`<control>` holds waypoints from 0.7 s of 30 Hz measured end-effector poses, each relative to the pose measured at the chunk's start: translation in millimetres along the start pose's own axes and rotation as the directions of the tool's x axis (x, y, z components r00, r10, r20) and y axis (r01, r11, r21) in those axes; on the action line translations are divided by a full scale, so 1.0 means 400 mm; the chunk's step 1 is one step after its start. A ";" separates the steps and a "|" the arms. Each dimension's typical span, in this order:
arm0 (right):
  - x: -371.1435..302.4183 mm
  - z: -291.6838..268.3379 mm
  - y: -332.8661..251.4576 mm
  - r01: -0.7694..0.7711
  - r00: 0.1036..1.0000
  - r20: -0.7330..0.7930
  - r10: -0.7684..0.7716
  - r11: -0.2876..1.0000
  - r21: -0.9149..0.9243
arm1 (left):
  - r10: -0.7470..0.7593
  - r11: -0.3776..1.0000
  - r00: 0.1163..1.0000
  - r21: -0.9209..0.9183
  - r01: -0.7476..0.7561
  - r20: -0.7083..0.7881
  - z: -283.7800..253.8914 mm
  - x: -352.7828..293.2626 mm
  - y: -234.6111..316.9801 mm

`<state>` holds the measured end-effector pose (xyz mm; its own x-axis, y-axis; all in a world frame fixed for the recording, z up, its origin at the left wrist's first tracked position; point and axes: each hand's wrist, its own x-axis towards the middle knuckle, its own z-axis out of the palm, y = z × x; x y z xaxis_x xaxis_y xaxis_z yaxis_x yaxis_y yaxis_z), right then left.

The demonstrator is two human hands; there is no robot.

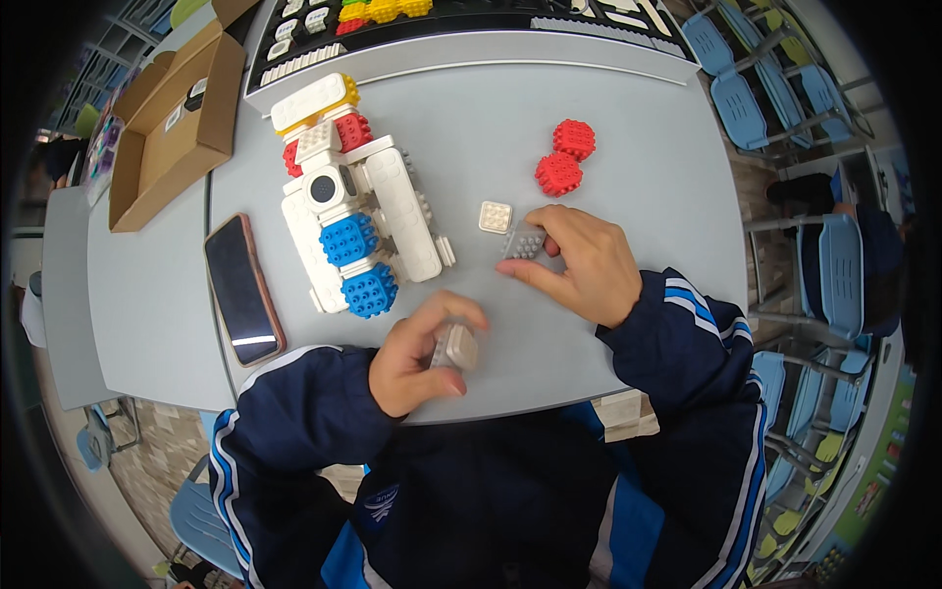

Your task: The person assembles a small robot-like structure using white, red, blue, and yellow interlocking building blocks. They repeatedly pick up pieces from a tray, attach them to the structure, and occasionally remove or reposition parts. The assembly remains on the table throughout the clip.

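Observation:
My left hand (417, 358), smeared a little by motion, grips a pale building block (457, 348) low over the table's near edge. Between the thumb and fingers of my right hand (584, 260) is a grey studded block (525, 241), held at the tabletop. A small white square block (496, 217) lies just beyond it. Farther off, two red studded blocks (566, 157) sit touching each other. To the left lies a built model (343, 196) of white, red, yellow and blue blocks, with a round dark disc on one white piece.
A phone (243, 288) lies left of the model on the grey table (628, 108). An open cardboard box (177, 128) stands at the far left. Along the back runs a tray (471, 51) of sorted parts. Blue chairs (741, 103) stand to the right.

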<state>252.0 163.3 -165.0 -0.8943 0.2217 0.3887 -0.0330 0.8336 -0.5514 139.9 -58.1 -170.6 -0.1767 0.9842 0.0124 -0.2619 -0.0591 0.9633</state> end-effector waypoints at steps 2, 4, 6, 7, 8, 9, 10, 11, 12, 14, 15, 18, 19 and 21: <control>0.000 0.004 -0.003 -0.006 1.000 0.007 0.007 1.000 -0.021 | -0.063 0.994 0.998 -0.089 0.060 -0.028 -0.001 -0.003 -0.002; -0.001 0.006 -0.009 -0.044 0.999 -0.004 0.044 0.999 0.005 | -0.122 0.987 0.992 -0.104 0.120 -0.012 -0.008 -0.005 -0.002; 0.001 -0.002 -0.028 -0.111 0.993 -0.031 0.114 0.991 0.078 | -0.105 0.991 0.990 -0.096 0.096 -0.094 0.005 -0.003 -0.004; -0.002 -0.013 -0.035 -0.143 0.990 0.031 0.140 0.982 0.125 | -0.096 0.992 0.986 -0.091 0.084 -0.134 0.010 -0.003 -0.004; -0.008 -0.025 -0.041 -0.176 0.982 0.094 0.162 0.970 0.170 | -0.101 0.992 0.985 -0.089 0.089 -0.140 0.011 -0.006 -0.003; -0.016 -0.033 -0.045 -0.211 0.971 0.157 0.179 0.954 0.214 | -0.107 0.992 0.983 -0.084 0.095 -0.147 0.015 -0.009 -0.002; -0.023 -0.030 -0.051 -0.168 0.975 0.189 0.119 0.949 0.267 | -0.112 0.992 0.982 -0.079 0.101 -0.154 0.017 -0.010 -0.001; -0.031 -0.022 -0.057 -0.127 0.974 0.217 0.057 0.938 0.322 | -0.091 0.996 0.984 -0.017 0.089 -0.155 0.017 -0.012 -0.005; -0.041 -0.013 -0.064 -0.092 0.971 0.241 0.000 0.924 0.372 | -0.070 0.996 0.987 0.044 0.077 -0.148 0.015 -0.012 -0.016; -0.053 0.017 -0.081 0.016 0.973 0.204 -0.103 0.921 0.388 | -0.072 0.985 0.988 0.145 0.092 -0.135 0.014 -0.009 -0.025; -0.056 0.031 -0.092 0.072 0.970 0.186 -0.158 0.914 0.400 | -0.096 0.974 0.986 0.189 0.121 -0.137 0.014 -0.010 -0.026; -0.060 0.044 -0.108 0.091 0.969 0.188 -0.163 0.935 0.342 | -0.031 0.957 0.992 0.283 0.066 -0.125 0.015 -0.005 -0.042; -0.061 0.048 -0.109 0.084 0.971 0.182 -0.153 0.936 0.341 | 0.014 0.951 0.993 0.308 0.023 -0.116 0.016 -0.003 -0.048; -0.063 0.054 -0.111 0.120 0.967 0.182 -0.179 0.949 0.292 | -0.021 0.938 0.993 0.342 0.061 -0.120 0.017 -0.003 -0.042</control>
<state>266.5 109.8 -166.3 -0.9401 -0.0269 0.3398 -0.2692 0.6701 -0.6918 150.9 -57.3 -185.1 -0.2838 0.9581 -0.0396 0.0685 0.0615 0.9958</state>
